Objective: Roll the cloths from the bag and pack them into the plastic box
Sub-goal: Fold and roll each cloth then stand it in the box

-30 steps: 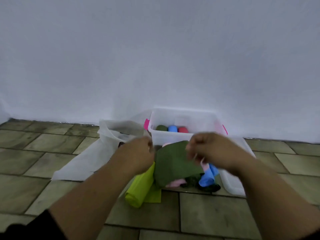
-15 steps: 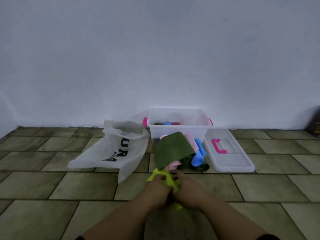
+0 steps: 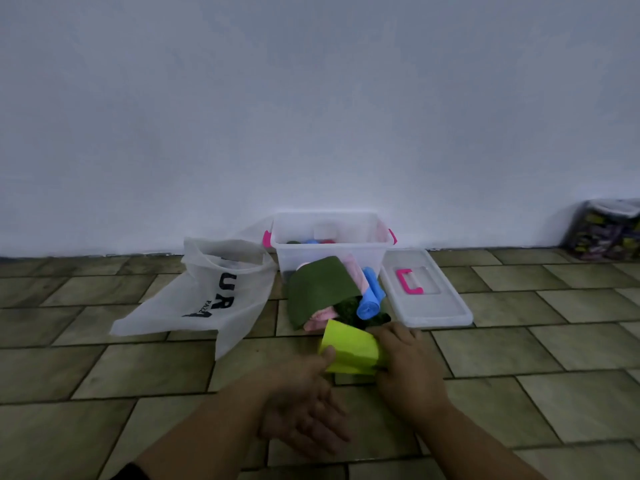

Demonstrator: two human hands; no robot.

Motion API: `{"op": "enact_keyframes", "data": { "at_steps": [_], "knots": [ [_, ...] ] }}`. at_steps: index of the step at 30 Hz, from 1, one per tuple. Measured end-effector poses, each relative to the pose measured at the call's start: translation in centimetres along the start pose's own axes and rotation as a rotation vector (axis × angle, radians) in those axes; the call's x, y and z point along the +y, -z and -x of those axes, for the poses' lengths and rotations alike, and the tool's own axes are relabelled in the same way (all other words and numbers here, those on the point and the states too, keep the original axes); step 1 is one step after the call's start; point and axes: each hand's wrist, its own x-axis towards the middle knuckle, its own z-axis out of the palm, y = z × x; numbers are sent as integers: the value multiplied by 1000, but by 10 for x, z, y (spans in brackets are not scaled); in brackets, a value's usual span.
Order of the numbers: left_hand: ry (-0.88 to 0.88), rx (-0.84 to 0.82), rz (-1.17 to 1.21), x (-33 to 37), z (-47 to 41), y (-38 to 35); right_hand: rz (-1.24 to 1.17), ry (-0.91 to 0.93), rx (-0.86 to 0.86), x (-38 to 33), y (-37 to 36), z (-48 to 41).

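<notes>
Your right hand [image 3: 405, 368] curls its fingers round the 3 o'clock end of the yellow-green cloth [image 3: 349, 351]. Your left hand [image 3: 304, 393] is blurred: its fingers look straight and spread, thumb touching the cloth's 8 o'clock corner. The cloth sits just at 6 o'clock of the cloth pile [image 3: 318, 292], with the plastic box [image 3: 367, 258] beyond at 12.

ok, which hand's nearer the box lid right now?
Right. The right hand holds the yellow-green cloth just below the near corner of the lid. The left hand is further left and nearer the camera, its thumb touching the cloth's other end.
</notes>
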Motion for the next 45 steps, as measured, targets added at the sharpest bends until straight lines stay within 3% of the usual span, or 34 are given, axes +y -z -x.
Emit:
{"op": "enact_keyframes", "data": {
  "at_steps": [3, 7, 9, 11, 12, 13, 14, 16, 19, 27, 38, 45],
  "knots": [
    [-194, -56, 422, -3, -20, -8, -19, 90, 53, -5, 4, 2],
    [-434, 177, 744, 15, -21, 1, -9, 156, -15, -1, 0, 17],
    [-584, 424, 673, 20, -17, 11, 32, 186, -84, 4, -6, 26],
    [-802, 772, 467, 23, -8, 9, 48, 203, -147, 9, -13, 33],
    [-911, 835, 314, 23, -4, 4, 43, 191, -166, 11, -16, 35],
    [-983, 784, 162, 22, -3, -3, 37, 175, -180, 13, -17, 36],
    [-976, 676, -2, 21, -6, -11, 36, 164, -193, 15, -18, 36],
    [-777, 510, -346, 15, -19, -22, 44, 136, -226, 17, -18, 34],
    [-508, 548, -643, 6, -38, -20, 74, 82, -275, 12, -17, 35],
    [-347, 549, -506, 12, -46, -16, 156, -286, -262, -42, -39, 33],
    [-301, 452, -480, 13, -55, -4, 152, -201, -418, -45, -32, 29],
    [-296, 493, -704, 12, -57, -2, 34, -138, -697, -23, 6, 10]
  ]
}}
